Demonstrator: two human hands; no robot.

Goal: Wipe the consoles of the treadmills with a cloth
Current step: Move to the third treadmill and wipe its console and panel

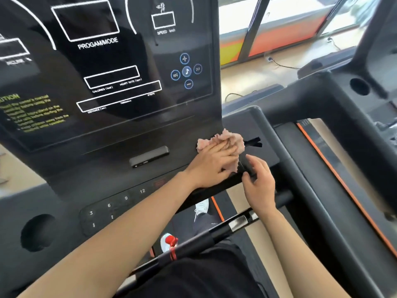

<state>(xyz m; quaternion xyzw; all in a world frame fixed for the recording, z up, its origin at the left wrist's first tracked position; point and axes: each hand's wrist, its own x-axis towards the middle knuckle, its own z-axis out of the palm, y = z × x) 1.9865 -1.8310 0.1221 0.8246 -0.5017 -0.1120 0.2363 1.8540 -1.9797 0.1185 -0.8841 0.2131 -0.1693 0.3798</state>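
A black treadmill console (111, 134) fills the left and middle of the head view, its display panel printed with white boxes and blue music buttons (186, 71). A crumpled pink cloth (234, 139) lies on the console's lower right corner. My left hand (211, 165) presses flat on the cloth, fingers spread over it. My right hand (258, 181) is just right of it, fingers curled around a small dark part at the console's edge; what that part is I cannot tell.
A speed keypad (111, 208) and round cup holder (37, 232) lie lower left. A black handlebar with a silver sensor (238, 222) crosses below my hands. A red safety clip (171, 241) hangs there. A neighbouring treadmill (335, 108) stands right, windows behind.
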